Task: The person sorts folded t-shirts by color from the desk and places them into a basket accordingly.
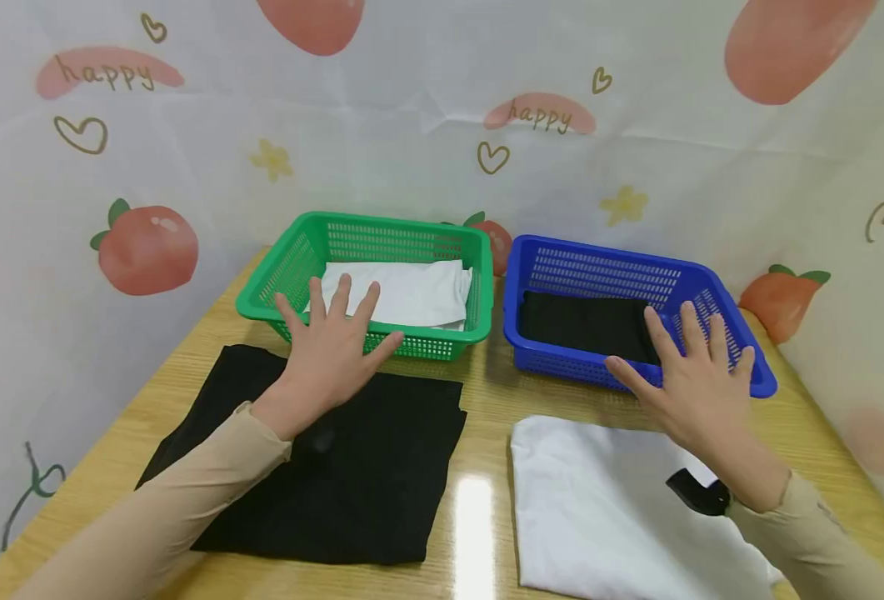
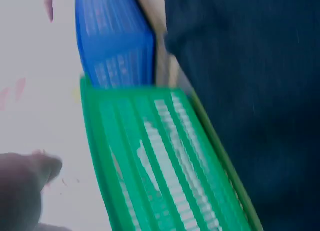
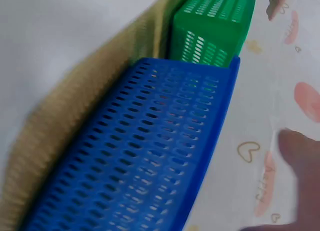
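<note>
Left hand [image 1: 327,354], left of centre: fingers straight and well spread, nothing held. Fingertips overlap the near side of the green perforated plastic basket [image 1: 397,222] in the head view; in the left-wrist view the thumb [image 2: 30,181] stands apart from it.

Right hand [image 1: 700,396], right of centre: fingers equally splayed, nothing held, over the near side of the blue perforated plastic basket [image 1: 561,364].

Key relation: both loose cloths lie on the wood-grain table [image 1: 482,417] toward the bottom of the frame, while fingers point to the top. Flat black fabric piece [image 1: 382,467], lower left: nearest the left hand, partly under that forearm, appearing longer across the frame than up it. Flat white fabric piece [image 1: 599,508], lower right: nearest the right hand; partly hidden, long axis uncertain.

Folded white cloth [image 1: 404,292] sits inside the green basket; folded black cloth [image 1: 580,325], inside the blue. By judgement, any reach for a loose piece means drawing back down-frame.
</note>
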Available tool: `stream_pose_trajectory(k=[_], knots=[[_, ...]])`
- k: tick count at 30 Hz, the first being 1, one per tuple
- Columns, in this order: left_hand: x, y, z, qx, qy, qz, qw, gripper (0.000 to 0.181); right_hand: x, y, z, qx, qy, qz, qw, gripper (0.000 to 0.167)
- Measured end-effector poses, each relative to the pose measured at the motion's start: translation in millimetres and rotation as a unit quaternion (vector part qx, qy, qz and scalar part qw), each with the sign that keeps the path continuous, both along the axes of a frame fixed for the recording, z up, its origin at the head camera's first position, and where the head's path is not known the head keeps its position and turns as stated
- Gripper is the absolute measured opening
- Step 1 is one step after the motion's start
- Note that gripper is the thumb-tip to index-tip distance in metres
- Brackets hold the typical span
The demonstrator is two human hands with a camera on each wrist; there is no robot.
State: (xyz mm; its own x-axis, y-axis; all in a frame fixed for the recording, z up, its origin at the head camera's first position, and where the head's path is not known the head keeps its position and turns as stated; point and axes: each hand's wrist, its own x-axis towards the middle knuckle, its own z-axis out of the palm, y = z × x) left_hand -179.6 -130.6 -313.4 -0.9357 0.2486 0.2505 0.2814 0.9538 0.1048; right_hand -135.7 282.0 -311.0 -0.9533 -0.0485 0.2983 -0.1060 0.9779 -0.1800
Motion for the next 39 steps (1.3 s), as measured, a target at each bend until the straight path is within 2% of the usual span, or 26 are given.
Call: stream_pose_trajectory(k=[2,3,5,6,7,8,10,12,14,17,18,20,21,23,29,34,36,39], knots=[[6.6,5.5,-0.8,0.029,0.04,-0.022,0.9985,0.069,6.4,7,-1.9,-0.036,0.085,0.039,0.9949,0.075],[10.3,8.4,-1.6,0.047,0.063,-0.037,0.9963,0.064,9.4,11,-3.2,-0.052,0.131,0.067,0.9878,0.068],[17.7,14.6,-3.0,0.085,0.106,-0.075,0.9879,0.055,13.9,21,-6.9,-0.075,0.218,0.132,0.9642,0.056],[21.6,17.8,-4.0,0.105,0.121,-0.095,0.9824,0.05,15.8,27,-9.0,-0.084,0.245,0.16,0.9525,0.053],[25.3,21.2,-5.4,0.126,0.129,-0.116,0.9767,0.047,18.0,34,-10.7,-0.087,0.259,0.183,0.9445,0.049],[29.2,24.9,-6.6,0.148,0.127,-0.136,0.9714,0.044,20.5,40,-11.8,-0.094,0.253,0.201,0.9418,0.043],[36.8,33.2,-9.6,0.189,0.093,-0.166,0.9633,0.043,26.5,53,-14.3,-0.111,0.218,0.214,0.9458,0.026],[43.3,41.8,-13.4,0.234,0.022,-0.18,0.9552,0.045,33.6,65,-16.9,-0.139,0.156,0.197,0.958,0.016],[47.7,50.5,-17.7,0.276,-0.063,-0.184,0.9413,0.046,39.3,77,-19.3,-0.157,0.091,0.164,0.9697,0.024],[50.4,61.9,-25.2,0.337,-0.173,-0.189,0.9059,0.045,46.6,94,-23.8,-0.181,0.015,0.123,0.9756,0.022],[50.4,65.1,-27.5,0.353,-0.202,-0.194,0.8925,0.046,48.8,99,-25.3,-0.189,-0.004,0.117,0.975,0.021],[49.8,71.1,-32.3,0.373,-0.247,-0.205,0.8706,0.046,53.1,109,-28.8,-0.196,-0.038,0.108,0.974,0.02],[49.6,73.6,-34.3,0.379,-0.266,-0.208,0.8618,0.047,54.9,113,-30.7,-0.201,-0.053,0.104,0.9727,0.02],[49.6,78.3,-37.7,0.379,-0.298,-0.215,0.8493,0.049,57.2,119,-34.2,-0.204,-0.079,0.099,0.9708,0.02],[53.2,88.9,-43.8,0.364,-0.377,-0.208,0.8257,0.056,58.3,134,-44.1,-0.199,-0.109,0.103,0.9683,0.023],[53.3,92.3,-45.2,0.339,-0.42,-0.208,0.8158,0.058,59.3,156,-55.1,-0.194,-0.137,0.122,0.9638,0.029],[52.6,94.4,-46.2,0.345,-0.427,-0.207,0.8095,0.058,59.3,166,-59.1,-0.211,-0.16,0.127,0.9558,0.031],[51.5,99.2,-48.2,0.365,-0.44,-0.201,0.7952,0.057,55.1,180,-62.3,-0.259,-0.218,0.143,0.93,0.035]])
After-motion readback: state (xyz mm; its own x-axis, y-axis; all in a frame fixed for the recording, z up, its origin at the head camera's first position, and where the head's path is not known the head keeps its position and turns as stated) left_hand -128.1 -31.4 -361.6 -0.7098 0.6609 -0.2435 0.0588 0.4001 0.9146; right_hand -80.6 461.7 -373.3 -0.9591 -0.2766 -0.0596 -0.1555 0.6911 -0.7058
